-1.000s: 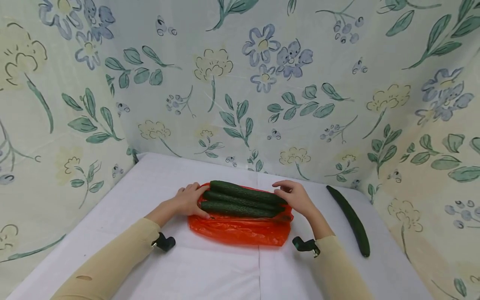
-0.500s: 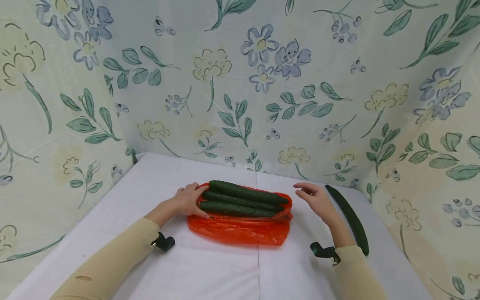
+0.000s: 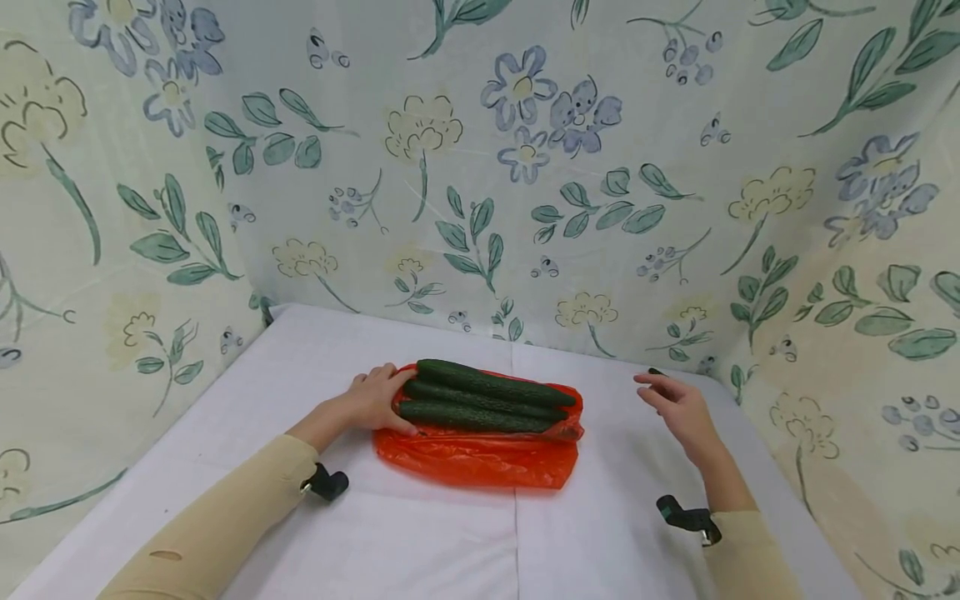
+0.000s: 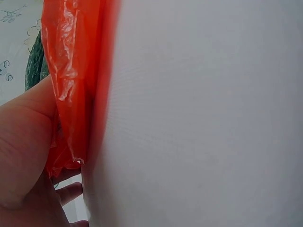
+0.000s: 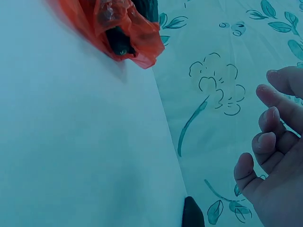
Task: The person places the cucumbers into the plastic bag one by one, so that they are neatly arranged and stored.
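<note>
Three dark green cucumbers (image 3: 491, 384) lie side by side on a red plastic bag (image 3: 480, 462) in the middle of the table. My left hand (image 3: 373, 401) grips the bag at the cucumbers' left ends, thumb at the front and fingers behind; in the left wrist view the red film (image 4: 71, 85) bulges beside the thumb. To the right of the bag, my right hand (image 3: 684, 414) hovers with loosely bent fingers and holds nothing. A single loose cucumber (image 3: 656, 372) lies beneath it, mostly hidden by hand and forearm; its dark tip (image 5: 193, 213) shows in the right wrist view.
A white cloth (image 3: 420, 542) covers the table. Floral fabric (image 3: 480, 208) hangs behind it and along both sides. A small black camera mount sits on each wrist, the left mount (image 3: 326, 482) near the bag's front left corner.
My right hand has left the right ends of the bagged cucumbers and moved right, over the loose cucumber. The left hand has stayed at the bag's left end.
</note>
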`<action>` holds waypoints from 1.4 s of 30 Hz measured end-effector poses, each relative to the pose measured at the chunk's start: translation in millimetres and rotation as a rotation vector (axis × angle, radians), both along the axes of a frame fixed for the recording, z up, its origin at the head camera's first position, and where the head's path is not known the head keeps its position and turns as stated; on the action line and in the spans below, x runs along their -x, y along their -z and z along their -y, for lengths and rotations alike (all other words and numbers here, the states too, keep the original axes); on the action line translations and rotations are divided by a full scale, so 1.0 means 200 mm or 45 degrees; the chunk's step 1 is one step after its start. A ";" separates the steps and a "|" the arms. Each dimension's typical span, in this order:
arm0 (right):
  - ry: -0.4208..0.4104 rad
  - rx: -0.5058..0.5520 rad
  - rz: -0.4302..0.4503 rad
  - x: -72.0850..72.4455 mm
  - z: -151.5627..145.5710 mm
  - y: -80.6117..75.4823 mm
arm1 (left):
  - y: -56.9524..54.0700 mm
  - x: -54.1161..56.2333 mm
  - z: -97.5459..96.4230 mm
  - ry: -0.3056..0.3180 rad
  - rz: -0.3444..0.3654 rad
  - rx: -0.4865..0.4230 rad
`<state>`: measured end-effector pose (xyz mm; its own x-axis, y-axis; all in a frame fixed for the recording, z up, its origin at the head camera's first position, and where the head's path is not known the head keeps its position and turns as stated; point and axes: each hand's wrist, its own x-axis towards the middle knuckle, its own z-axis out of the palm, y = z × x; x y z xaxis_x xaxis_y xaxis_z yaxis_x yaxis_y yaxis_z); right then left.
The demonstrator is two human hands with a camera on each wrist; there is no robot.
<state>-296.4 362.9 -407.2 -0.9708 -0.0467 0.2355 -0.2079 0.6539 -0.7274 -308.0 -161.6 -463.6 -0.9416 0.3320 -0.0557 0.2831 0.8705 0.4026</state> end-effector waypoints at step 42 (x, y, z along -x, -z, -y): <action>0.703 0.746 0.312 -0.06 -0.52 0.17 | 0.01 0.00 0.01 0.034 -0.045 0.022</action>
